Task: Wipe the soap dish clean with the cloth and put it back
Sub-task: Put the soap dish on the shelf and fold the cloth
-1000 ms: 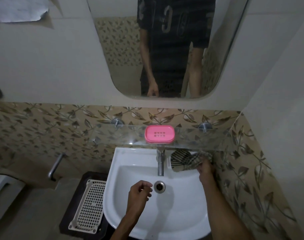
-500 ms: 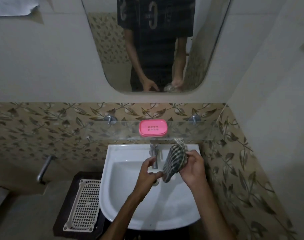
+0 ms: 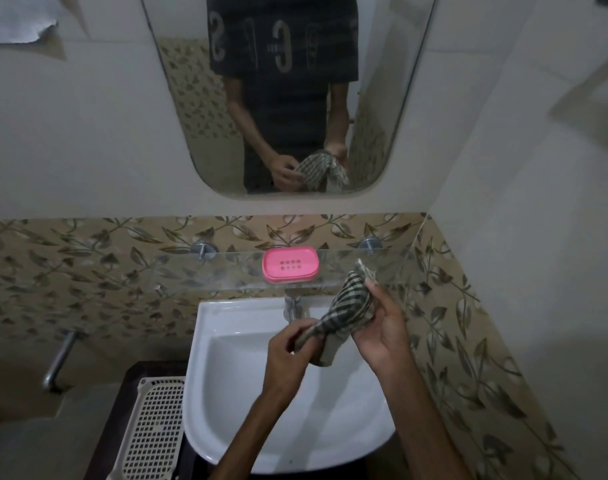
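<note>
Above the white basin (image 3: 226, 393), both hands are closed on the checked cloth (image 3: 344, 313), which is bunched between them. Left hand (image 3: 288, 355) pinches the lower end with fingers and thumb together; right hand (image 3: 382, 334) cups the upper fold, fingers curled round it. Neither hand touches anything else.

Pink soap dish (image 3: 291, 264) sits flat on the glass shelf (image 3: 205, 271) over the tap (image 3: 294, 306), well apart from both hands and not yet taken up. No soap is visible on it.

Risks as judged from this position:
- Both hands are occupied by the cloth. One must release before the dish can be lifted; a one-handed reach with the cloth trailing could drag the loose end across the shelf and push the dish off its front edge into the basin
- The shelf is clear glass on two wall pegs (image 3: 201, 250); heavy pressure while wiping the dish in place could load it badly. Lifting the dish off first appears safer
- The dish looks like smooth plastic, possibly in two nested parts; if wet, it may slip or separate when gripped
</note>
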